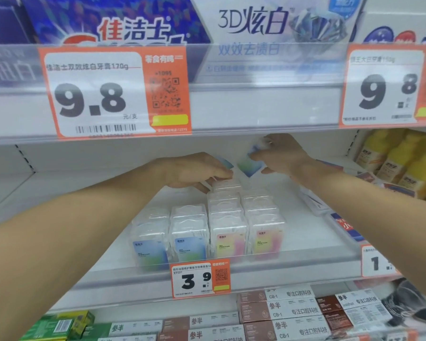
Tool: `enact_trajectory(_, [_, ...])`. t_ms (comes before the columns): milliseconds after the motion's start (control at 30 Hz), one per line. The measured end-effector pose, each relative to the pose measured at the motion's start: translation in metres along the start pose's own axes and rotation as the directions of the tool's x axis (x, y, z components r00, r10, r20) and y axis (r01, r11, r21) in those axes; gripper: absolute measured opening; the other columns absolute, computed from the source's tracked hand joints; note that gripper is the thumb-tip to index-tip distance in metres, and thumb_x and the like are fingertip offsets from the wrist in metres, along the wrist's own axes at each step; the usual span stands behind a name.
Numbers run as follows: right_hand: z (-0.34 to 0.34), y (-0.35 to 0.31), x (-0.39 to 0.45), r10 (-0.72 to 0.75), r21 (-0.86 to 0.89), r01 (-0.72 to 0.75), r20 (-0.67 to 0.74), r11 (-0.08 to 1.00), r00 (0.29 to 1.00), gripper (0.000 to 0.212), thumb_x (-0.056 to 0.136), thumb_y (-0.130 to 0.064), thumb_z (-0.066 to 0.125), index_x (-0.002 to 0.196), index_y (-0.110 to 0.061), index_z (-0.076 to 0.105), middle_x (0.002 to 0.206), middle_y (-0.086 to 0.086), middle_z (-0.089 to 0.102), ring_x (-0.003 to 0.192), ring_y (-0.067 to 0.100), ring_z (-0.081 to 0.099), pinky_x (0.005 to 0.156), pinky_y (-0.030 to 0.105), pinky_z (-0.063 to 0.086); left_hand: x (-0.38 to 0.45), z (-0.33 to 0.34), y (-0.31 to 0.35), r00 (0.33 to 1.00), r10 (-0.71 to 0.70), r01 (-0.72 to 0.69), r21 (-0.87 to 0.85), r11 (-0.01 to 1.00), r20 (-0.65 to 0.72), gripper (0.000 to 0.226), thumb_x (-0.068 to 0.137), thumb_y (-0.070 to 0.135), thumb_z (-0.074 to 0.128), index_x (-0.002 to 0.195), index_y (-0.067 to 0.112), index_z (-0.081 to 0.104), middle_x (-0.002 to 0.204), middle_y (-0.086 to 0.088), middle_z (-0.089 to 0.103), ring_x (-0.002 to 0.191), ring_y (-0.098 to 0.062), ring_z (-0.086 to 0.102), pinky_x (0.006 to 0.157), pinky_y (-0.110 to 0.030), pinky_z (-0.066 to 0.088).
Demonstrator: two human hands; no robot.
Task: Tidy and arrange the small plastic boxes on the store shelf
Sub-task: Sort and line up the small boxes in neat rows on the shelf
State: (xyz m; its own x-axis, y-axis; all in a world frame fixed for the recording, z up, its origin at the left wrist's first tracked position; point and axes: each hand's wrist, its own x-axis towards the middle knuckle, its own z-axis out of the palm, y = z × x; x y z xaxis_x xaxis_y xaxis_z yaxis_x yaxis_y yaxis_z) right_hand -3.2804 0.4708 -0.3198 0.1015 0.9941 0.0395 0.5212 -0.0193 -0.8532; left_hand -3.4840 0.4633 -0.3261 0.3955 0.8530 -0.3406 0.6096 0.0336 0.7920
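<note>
Small clear plastic boxes stand in rows on the white shelf [305, 232]. Two rows at the left carry blue-green labels [190, 247]; two rows at the right carry pink-yellow labels [229, 244]. Deep under the upper shelf, my left hand [194, 172] rests on a blue-labelled box [225, 163] at the back of the rows. My right hand [283, 153] pinches another blue-green box [249, 166], tilted and lifted above the rows. A further box behind the right fingers is blurred.
A price rail with a 3.9 tag [201, 279] fronts the shelf. The upper shelf edge with a 9.8 tag [113, 92] hangs low over the hands. Yellow bottles [399, 158] and flat packs lie at the right. Toothpaste cartons [280, 313] fill the shelf below.
</note>
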Motion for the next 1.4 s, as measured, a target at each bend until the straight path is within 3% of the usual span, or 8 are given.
enact_trajectory(233, [0.030,-0.033,0.003,-0.097,0.261,0.068,0.101,0.963,0.990,0.031,0.075,-0.019,0.078,0.104,-0.013,0.073,0.111,0.006,0.072,0.100,0.020,0.071,0.081,0.040,0.062,-0.002,-0.042,-0.039,0.875,0.165,0.047,0.420,0.906,-0.456,0.013,0.089,0.020,0.057,0.094,0.012,0.066,0.097,-0.001,0.063,0.092,-0.023,0.059,0.073,-0.026,0.045])
enact_trajectory(333, [0.053,-0.050,0.002,-0.154,0.226,0.093,0.268,0.970,0.951,0.051,0.064,-0.030,0.083,0.113,-0.018,0.071,0.118,0.004,0.069,0.102,0.018,0.070,0.082,0.037,0.061,-0.005,-0.058,-0.067,0.912,0.091,0.185,0.599,0.779,-0.400,0.051,0.083,0.019,0.068,0.131,0.017,0.051,0.126,-0.002,0.051,0.114,-0.025,0.052,0.091,-0.031,0.045])
enact_trajectory(533, [0.079,-0.069,-0.009,-0.164,-0.194,0.320,0.559,0.927,0.812,0.037,0.074,-0.029,0.083,0.106,-0.018,0.068,0.105,0.003,0.067,0.087,0.018,0.061,0.070,0.026,0.050,-0.001,-0.072,-0.118,0.945,0.094,0.109,0.570,0.814,-0.314,0.082,0.061,0.044,0.084,0.133,0.036,0.046,0.129,0.002,0.052,0.113,-0.023,0.054,0.100,-0.039,0.046])
enact_trajectory(700, [0.085,-0.069,-0.007,-0.135,-0.286,0.344,0.562,0.894,0.816,0.046,0.076,-0.035,0.082,0.111,-0.010,0.067,0.097,0.009,0.067,0.083,0.022,0.061,0.076,0.034,0.052,-0.007,-0.074,-0.119,0.911,0.132,0.157,0.623,0.766,-0.392,0.060,0.073,0.041,0.080,0.125,0.017,0.060,0.122,-0.004,0.057,0.112,-0.025,0.052,0.098,-0.035,0.043])
enact_trajectory(833, [0.084,-0.067,0.001,-0.114,-0.264,0.272,0.491,0.925,0.864,0.042,0.082,-0.032,0.078,0.116,-0.013,0.062,0.102,0.007,0.062,0.082,0.020,0.060,0.082,0.041,0.057,-0.020,-0.092,-0.114,0.895,0.076,0.122,0.403,0.907,-0.440,0.026,0.092,0.029,0.061,0.100,0.007,0.071,0.105,-0.007,0.067,0.094,-0.022,0.060,0.085,-0.031,0.046])
enact_trajectory(1067, [0.091,-0.066,0.004,-0.104,-0.273,0.241,0.435,0.931,0.894,0.038,0.085,-0.031,0.075,0.116,-0.014,0.060,0.113,0.009,0.058,0.096,0.027,0.064,0.084,0.043,0.059,-0.041,-0.100,-0.108,0.847,-0.084,0.213,0.190,0.958,-0.525,0.071,0.096,0.063,0.024,0.096,0.005,0.064,0.088,-0.013,0.064,0.075,-0.027,0.063,0.074,-0.033,0.049])
enact_trajectory(1267, [0.089,-0.071,-0.004,-0.092,-0.273,0.276,0.536,0.922,0.839,0.037,0.083,-0.028,0.078,0.114,-0.016,0.063,0.113,0.007,0.062,0.101,0.024,0.064,0.079,0.036,0.061,-0.050,-0.097,-0.087,0.904,0.027,0.114,0.300,0.947,-0.428,0.063,0.088,0.069,0.039,0.072,0.010,0.055,0.072,-0.003,0.054,0.066,-0.019,0.053,0.059,-0.025,0.040])
enact_trajectory(1400, [0.086,-0.074,-0.012,-0.039,-0.351,0.285,0.569,0.892,0.821,0.042,0.077,-0.024,0.082,0.113,-0.012,0.062,0.110,0.006,0.060,0.085,0.020,0.062,0.075,0.030,0.059,-0.051,-0.085,-0.081,0.948,0.093,0.065,0.467,0.882,-0.306,0.056,0.084,0.067,0.050,0.098,0.014,0.063,0.093,0.002,0.060,0.087,-0.018,0.057,0.072,-0.028,0.045])
